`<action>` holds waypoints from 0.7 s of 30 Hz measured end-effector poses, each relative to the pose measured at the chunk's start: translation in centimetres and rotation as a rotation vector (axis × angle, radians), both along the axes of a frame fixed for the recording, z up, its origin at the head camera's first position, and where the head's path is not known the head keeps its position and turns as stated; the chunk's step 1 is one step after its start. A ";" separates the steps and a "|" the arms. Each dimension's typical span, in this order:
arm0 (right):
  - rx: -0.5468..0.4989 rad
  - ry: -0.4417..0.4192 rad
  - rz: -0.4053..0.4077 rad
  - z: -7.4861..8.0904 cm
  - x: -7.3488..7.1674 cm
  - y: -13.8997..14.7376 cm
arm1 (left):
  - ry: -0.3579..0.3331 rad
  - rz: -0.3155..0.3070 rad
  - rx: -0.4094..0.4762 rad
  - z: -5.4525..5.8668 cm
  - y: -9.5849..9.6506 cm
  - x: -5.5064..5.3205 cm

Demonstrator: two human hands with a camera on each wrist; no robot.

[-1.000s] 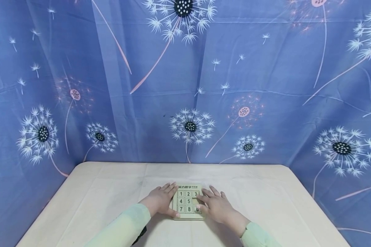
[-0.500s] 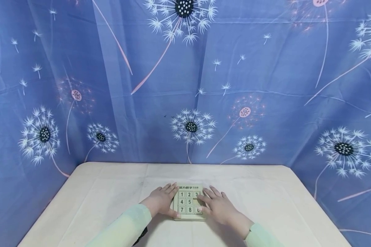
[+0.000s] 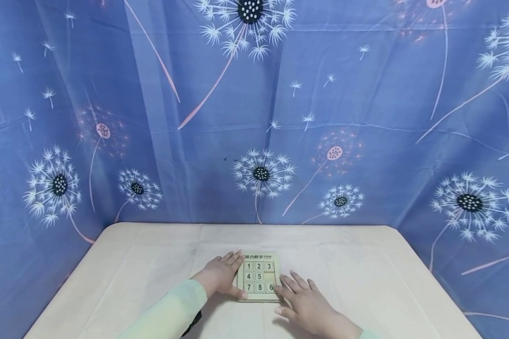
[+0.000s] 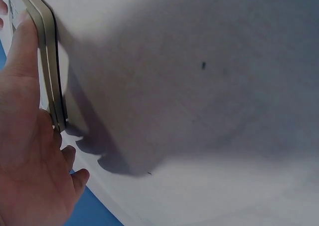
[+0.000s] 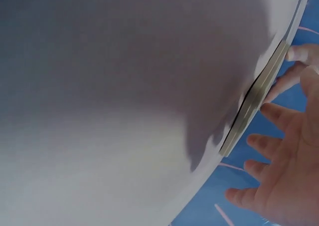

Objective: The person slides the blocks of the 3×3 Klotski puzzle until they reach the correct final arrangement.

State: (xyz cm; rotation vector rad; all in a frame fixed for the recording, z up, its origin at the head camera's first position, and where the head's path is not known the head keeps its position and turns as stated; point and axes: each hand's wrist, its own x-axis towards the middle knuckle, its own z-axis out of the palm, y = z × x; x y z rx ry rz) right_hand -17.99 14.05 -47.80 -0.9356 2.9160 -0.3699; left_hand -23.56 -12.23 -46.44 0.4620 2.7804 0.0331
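A pale number slide puzzle [image 3: 259,297] lies flat on the table in the head view. Its top rows read 1 2 3 and 4 5, with a gap at the right of the middle row; 7 8 6 fill the bottom row. My left hand [image 3: 222,274] rests on the puzzle's left side, fingers straight along the upper edge and thumb on the lower corner. In the left wrist view that thumb [image 4: 25,49] presses the board. My right hand [image 3: 307,303] is at the lower right, fingers spread, one fingertip at the edge beside the 6 tile [image 3: 270,287].
The cream-covered table [image 3: 152,249] has rounded back corners. Behind it and at both sides hangs a blue dandelion-print curtain [image 3: 212,165]. A dark band [image 3: 192,324] shows under the left sleeve.
My right hand has drawn back to the lower right, off the tiles, uncovering the 3 and 6 and the gap between them. The left hand and the puzzle stay in place.
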 end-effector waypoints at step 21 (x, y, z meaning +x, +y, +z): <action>0.020 -0.030 -0.002 -0.3 0.5 -0.5 | -0.004 0.002 0.019 0.2 -0.1 0.1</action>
